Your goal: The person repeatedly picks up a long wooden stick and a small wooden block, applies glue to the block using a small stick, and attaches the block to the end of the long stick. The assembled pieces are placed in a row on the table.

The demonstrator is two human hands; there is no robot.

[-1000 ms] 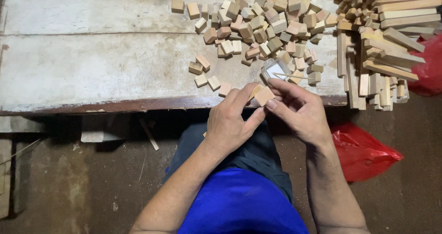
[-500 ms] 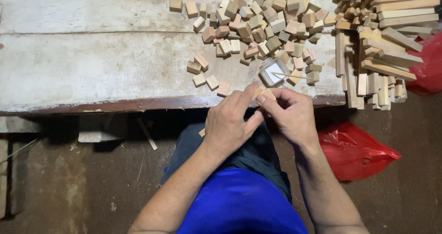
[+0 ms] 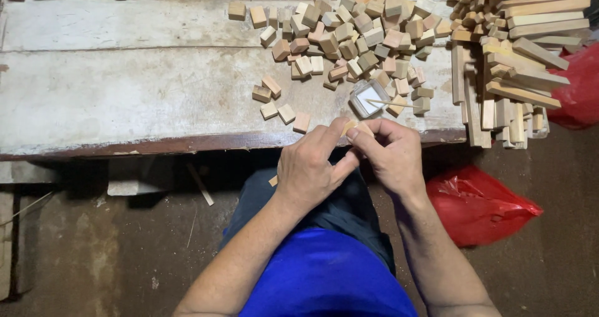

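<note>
My left hand (image 3: 310, 167) and my right hand (image 3: 390, 155) meet at the front edge of a worn white wooden table (image 3: 125, 92). Together they pinch a small pale wooden block (image 3: 349, 126), mostly hidden by the fingers. Just beyond the fingertips stands a small square dish of white glue (image 3: 369, 98) with a thin stick (image 3: 393, 103) lying across it. A heap of several small wooden blocks (image 3: 355, 33) spreads behind the dish. A few loose blocks (image 3: 277, 102) lie to the left of my hands.
A stack of longer wooden sticks (image 3: 511, 48) fills the table's right end. Red plastic bags lie on the floor at right (image 3: 477, 204) and by the table's far right (image 3: 580, 86). Wood scraps litter the dirt floor at left.
Both hands have drawn slightly back toward my body from the glue dish, still pressing the small block between them. The dish is now fully uncovered.
</note>
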